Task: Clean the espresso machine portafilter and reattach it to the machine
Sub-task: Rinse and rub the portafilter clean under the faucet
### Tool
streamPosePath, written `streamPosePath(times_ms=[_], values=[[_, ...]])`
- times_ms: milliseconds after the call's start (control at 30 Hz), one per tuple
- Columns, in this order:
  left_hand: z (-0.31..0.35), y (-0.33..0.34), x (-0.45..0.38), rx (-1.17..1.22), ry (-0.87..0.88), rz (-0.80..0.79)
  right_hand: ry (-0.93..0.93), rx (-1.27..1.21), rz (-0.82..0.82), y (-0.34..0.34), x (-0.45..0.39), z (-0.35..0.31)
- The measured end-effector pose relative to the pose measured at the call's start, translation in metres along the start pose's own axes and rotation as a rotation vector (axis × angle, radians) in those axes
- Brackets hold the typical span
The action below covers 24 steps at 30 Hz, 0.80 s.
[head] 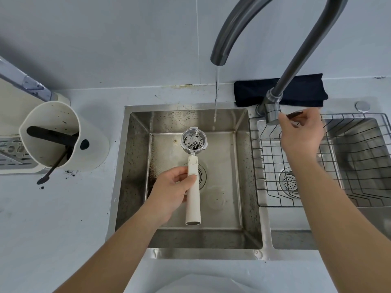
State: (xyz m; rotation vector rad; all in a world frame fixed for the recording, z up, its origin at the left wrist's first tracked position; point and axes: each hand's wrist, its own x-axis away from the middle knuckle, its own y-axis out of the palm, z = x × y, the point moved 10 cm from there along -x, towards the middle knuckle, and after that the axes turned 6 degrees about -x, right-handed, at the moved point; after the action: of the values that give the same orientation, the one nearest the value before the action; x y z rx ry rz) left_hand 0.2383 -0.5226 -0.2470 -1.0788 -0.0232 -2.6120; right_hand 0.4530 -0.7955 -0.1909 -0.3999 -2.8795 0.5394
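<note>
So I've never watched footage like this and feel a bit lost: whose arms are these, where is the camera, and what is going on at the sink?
There is no machine here: a person wears a camera on the head, looking down at their own bare arms. The left hand holds a portafilter by its white handle over the left sink basin; dark coffee specks cling inside its metal basket. The right hand rests at the tap's handle, and water runs from the spout just beside the basket. On the counter stand a white knock bin and a folded dark cloth. A wire rack sits in the right basin.
</note>
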Motion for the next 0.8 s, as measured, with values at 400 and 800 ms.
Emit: streamPosePath(times_ms=[400, 800], values=[[0.012, 0.011, -0.009, 0.022, 0.020, -0.048, 0.156, -0.122, -0.001, 0.005, 0.037, 0.037], [0.025, 0.020, -0.023, 0.012, 0.044, -0.058, 0.369, -0.161, -0.737, 0.133, 0.119, 0.045]])
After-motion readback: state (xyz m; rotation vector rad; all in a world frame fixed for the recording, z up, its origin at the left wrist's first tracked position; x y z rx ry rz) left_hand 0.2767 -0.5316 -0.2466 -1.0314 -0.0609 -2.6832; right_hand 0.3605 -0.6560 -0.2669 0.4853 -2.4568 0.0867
